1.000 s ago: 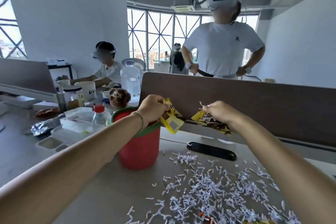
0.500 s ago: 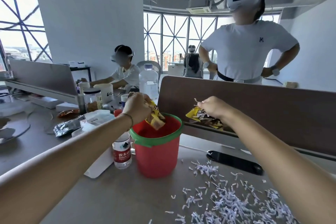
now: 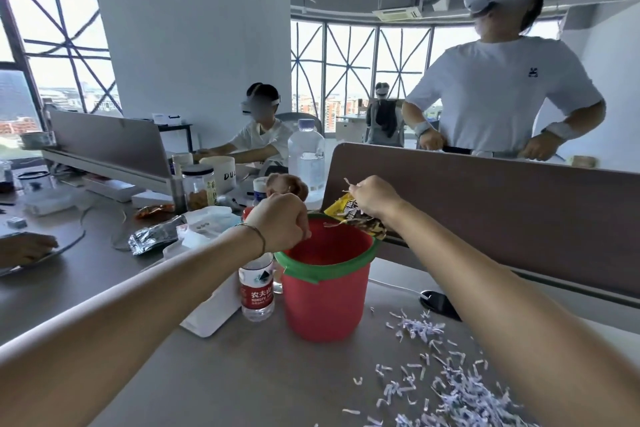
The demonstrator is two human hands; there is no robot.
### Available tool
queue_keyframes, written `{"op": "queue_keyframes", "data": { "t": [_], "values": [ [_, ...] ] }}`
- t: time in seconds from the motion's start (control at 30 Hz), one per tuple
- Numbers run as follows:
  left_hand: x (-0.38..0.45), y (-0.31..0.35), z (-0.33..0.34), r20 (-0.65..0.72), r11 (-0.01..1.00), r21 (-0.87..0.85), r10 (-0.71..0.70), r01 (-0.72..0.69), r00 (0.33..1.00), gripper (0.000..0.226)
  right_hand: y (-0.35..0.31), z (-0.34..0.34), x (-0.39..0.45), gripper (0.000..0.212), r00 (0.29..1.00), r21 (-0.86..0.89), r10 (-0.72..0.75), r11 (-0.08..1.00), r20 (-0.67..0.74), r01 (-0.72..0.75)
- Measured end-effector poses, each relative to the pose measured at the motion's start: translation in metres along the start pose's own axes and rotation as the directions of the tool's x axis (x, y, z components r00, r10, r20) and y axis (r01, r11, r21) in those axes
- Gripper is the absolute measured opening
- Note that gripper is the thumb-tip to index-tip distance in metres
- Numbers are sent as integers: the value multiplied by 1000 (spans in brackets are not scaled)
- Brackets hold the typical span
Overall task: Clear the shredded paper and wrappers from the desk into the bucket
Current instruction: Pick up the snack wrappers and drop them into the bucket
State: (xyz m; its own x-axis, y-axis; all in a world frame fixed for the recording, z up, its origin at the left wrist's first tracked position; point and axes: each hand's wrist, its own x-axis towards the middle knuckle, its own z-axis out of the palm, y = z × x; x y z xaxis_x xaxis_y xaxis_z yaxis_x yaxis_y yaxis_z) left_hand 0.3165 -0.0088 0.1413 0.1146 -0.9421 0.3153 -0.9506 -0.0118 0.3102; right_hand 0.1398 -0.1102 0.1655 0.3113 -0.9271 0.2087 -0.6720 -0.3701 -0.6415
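A red bucket [image 3: 325, 302] with a green rim stands on the grey desk [image 3: 242, 378]. My left hand [image 3: 282, 222] hangs over the bucket's left rim, fingers curled downward into the opening; no wrapper shows in it. My right hand [image 3: 372, 198] sits above the bucket's right rim, pinching a yellow and brown wrapper [image 3: 356, 218] together with a few paper shreds. Shredded white paper [image 3: 453, 388] lies scattered over the desk to the right of the bucket.
A small water bottle [image 3: 257, 291] stands against the bucket's left side beside a white box [image 3: 211, 308]. A brown divider panel [image 3: 485, 215] runs behind the bucket. A silver foil bag [image 3: 156, 237], jars and a big bottle [image 3: 306, 156] crowd the left. People stand and sit beyond.
The yellow wrapper that my left hand held is gone from it. My right hand has carried its wrapper leftward, over the bucket's rim. The view has shifted left.
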Motion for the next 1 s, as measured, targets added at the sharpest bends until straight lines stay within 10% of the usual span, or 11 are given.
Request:
{"op": "queue_keyframes", "data": {
  "t": [0.3,0.7,1.0],
  "values": [
    [-18,-8,-8,18,999,37,32,-32,999,37,-13,43,-4,47,972,-163,-142,980,-185,112],
    [-22,0,-9,4,999,31,31,-31,1000,33,-6,29,-6,3,971,-257,-209,938,113,232],
    [-32,22,-5,-21,996,64,60,-59,998,22,2,-3,-36,31,923,-193,-275,924,269,331]
  ]
}}
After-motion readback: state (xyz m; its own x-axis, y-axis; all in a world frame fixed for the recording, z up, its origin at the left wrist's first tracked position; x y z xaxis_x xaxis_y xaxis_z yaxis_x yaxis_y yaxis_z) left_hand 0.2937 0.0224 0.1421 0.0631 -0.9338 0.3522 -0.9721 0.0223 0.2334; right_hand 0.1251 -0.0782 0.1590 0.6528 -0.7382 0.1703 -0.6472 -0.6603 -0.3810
